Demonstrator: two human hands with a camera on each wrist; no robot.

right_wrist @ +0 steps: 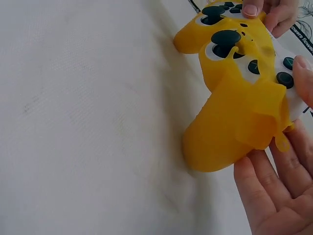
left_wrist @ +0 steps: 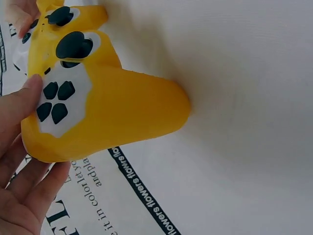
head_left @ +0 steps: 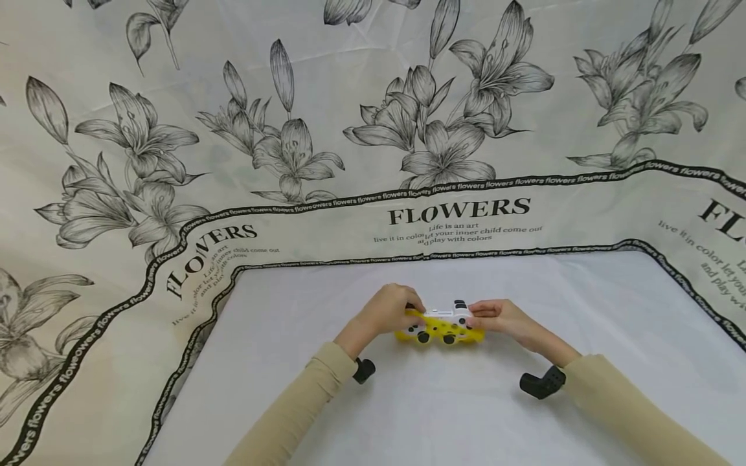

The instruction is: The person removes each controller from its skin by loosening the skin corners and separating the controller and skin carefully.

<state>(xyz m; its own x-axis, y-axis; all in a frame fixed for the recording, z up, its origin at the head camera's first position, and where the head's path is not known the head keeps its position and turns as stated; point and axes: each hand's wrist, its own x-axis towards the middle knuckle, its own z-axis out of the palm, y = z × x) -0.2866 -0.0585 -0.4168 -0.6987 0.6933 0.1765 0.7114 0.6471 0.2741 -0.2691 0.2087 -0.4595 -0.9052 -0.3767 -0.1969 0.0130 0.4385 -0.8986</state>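
Tan fabric of the left sleeve crosses the near left, a black wrist device by its cuff. Farther off, the left hand grips a white controller at its left end, thumb on top, fingers beneath. A yellow cover fits round that end; toward the right it bunches, baring white shell. The controller is mid-scene, over the far part of the white cloth. On the right, the right hand holds the other end between thumb and fingers.
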